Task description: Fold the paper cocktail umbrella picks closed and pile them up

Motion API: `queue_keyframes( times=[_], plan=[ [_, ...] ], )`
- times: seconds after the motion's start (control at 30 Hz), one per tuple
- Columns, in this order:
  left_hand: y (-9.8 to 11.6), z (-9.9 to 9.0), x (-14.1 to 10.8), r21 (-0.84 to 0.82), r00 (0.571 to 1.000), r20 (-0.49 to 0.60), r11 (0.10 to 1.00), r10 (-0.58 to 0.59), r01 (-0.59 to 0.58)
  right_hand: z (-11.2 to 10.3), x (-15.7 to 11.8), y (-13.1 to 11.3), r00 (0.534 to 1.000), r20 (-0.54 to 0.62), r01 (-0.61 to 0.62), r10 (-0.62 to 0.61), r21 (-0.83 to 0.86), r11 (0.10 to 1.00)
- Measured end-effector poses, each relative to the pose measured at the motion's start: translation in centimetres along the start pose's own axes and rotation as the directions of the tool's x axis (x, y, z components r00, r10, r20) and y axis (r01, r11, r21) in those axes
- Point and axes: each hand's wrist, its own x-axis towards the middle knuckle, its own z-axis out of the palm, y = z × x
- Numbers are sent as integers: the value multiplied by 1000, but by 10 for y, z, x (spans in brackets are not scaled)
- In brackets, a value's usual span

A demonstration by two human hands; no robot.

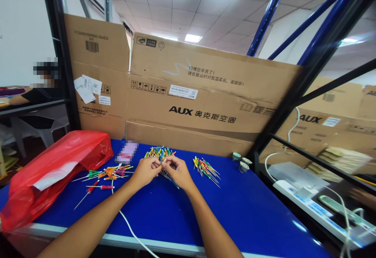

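Flattened AUX air-conditioner cartons (188, 93) stand against blue steel racking (267, 22) behind a blue-topped workbench (223, 215), where a person sorts through slender picks with coloured sleeves. To the left, a seated person (38, 95) is at a separate table, and to the right, a white power strip (311, 199) sits below the bench level. A crumpled red plastic bag (55, 175) lies on the bench's left end, and a white cable (132, 230) runs across its front. The coloured picks lie in three groups: a loose scatter (105, 175) left of the hands, a heap (160, 154) directly behind them and a neater bunch (205, 170) to the right. Three small clear pots (242, 164) stand beyond that bunch. The left hand (144, 171) and right hand (178, 173) meet at the centre of the bench, their fingertips (163, 163) pinched closely together on picks from the heap, the exact grip partly hidden.
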Motion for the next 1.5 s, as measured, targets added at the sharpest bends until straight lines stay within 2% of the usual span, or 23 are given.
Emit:
queue_keyframes(
  times=[0.3,0.47,0.53,0.63,0.77,0.9,1.07,1.13,1.3,1.4,1.5],
  plan=[
    [-3,0,0,-32,1000,16,999,6,-6,0,2,-3,999,-16,-26,28,83,996],
    [-5,2,2,-129,998,14,989,-67,68,7,1,-3,997,-17,-66,70,165,984],
    [-5,4,3,-220,994,62,970,-93,105,7,1,-6,995,-40,-80,90,215,973],
    [-5,7,3,-337,976,192,928,-99,160,4,1,-12,982,-128,-94,141,317,944],
    [-7,10,1,-342,943,317,914,-104,216,1,1,-20,957,-198,-105,214,449,887],
    [-5,7,2,-311,960,254,930,-118,196,5,0,-21,967,-141,-122,211,472,873],
    [0,3,3,-299,980,163,942,-110,156,8,0,-18,987,-16,-136,161,452,881],
    [1,2,3,-297,983,150,943,-107,148,7,0,-17,987,-19,-134,159,446,885],
    [-2,2,3,-286,985,146,949,-91,131,4,1,-14,979,-127,-95,162,417,904],
    [-3,2,4,-262,984,153,956,-92,131,5,3,-9,984,-107,-90,143,395,914],
    [-6,1,4,-242,983,158,961,-97,134,6,4,-2,991,-34,-104,127,391,915]
  ],
)
